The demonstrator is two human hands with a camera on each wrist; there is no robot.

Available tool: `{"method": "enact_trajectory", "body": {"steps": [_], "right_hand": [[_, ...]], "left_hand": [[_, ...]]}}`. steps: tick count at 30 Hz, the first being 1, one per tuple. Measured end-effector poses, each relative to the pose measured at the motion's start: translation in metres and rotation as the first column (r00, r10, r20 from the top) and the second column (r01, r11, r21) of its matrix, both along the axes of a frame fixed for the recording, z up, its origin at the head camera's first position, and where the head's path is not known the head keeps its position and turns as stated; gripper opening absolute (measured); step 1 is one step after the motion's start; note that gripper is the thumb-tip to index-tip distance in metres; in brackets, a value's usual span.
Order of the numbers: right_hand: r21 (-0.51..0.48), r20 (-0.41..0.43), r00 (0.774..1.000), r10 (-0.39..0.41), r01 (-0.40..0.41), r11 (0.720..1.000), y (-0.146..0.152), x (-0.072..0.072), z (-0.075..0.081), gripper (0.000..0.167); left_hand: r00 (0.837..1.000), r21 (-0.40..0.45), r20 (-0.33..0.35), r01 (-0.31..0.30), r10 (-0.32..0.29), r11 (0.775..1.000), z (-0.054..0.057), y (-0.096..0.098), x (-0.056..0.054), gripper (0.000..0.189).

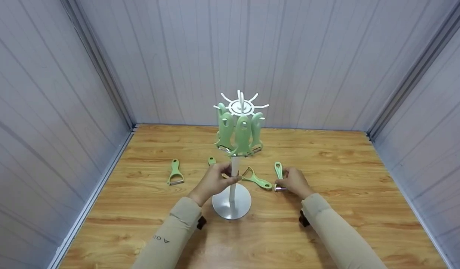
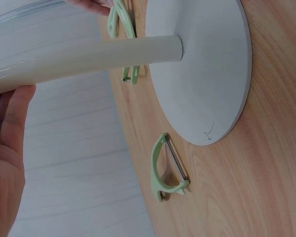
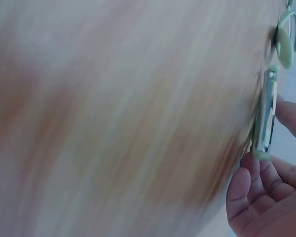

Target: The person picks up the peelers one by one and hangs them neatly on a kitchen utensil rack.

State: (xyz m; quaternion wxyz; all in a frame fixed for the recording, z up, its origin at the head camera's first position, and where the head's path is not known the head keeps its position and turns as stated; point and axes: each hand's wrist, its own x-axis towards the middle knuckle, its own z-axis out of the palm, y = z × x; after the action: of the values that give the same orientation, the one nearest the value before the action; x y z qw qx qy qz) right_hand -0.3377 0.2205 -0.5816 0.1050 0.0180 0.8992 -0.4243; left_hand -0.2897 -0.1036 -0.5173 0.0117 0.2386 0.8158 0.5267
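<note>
A white stand with a ring of hooks [image 1: 241, 107] on top has several green peelers [image 1: 243, 134] hanging from its near and left hooks. My left hand [image 1: 216, 179] grips its pole [image 2: 103, 57] above the round base [image 1: 241, 209]. On the right, my right hand [image 1: 295, 182] holds a green peeler [image 1: 278, 170] by its sides, near the blade end; in the right wrist view the fingers curl beside its metal blade [image 3: 266, 113]. Another peeler [image 1: 258, 181] lies on the table between the pole and that hand.
One peeler [image 1: 175, 173] lies flat at the left. Behind my left hand, the handle end of another peeler [image 1: 212, 160] shows, the rest hidden in the head view. The wooden table [image 1: 327, 157] meets pale panelled walls [image 1: 308, 67] at the back and both sides.
</note>
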Motion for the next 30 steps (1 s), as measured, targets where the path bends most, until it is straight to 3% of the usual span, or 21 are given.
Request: {"method": "enact_trajectory", "body": {"steps": [5,9,17,26,30], "right_hand": [[-0.111,0.087,0.996,-0.007,0.017,0.994,-0.004,0.001,0.003,0.042],[-0.109,0.125,0.992,-0.001,0.015,0.994,-0.007,0.002,0.004,0.039],[-0.001,0.091,0.996,0.018,-0.018,1.0,-0.005,0.003,0.002,0.032],[-0.04,0.059,0.998,0.012,-0.009,0.999,-0.001,0.003,0.011,0.022],[-0.018,-0.013,0.999,0.029,-0.03,0.999,0.001,0.007,0.017,0.025]], "left_hand": [[1.0,-0.004,-0.001,-0.003,0.003,1.0,0.0,0.0,0.0,0.011],[1.0,-0.005,-0.016,0.0,0.0,1.0,0.001,0.0,0.001,0.012],[1.0,0.004,-0.027,0.008,-0.008,1.0,0.0,0.001,0.001,0.011],[1.0,0.013,-0.025,0.007,-0.007,1.0,0.001,0.0,0.001,0.011],[0.999,0.01,-0.032,0.006,-0.006,1.0,0.0,0.0,0.001,0.012]]}}
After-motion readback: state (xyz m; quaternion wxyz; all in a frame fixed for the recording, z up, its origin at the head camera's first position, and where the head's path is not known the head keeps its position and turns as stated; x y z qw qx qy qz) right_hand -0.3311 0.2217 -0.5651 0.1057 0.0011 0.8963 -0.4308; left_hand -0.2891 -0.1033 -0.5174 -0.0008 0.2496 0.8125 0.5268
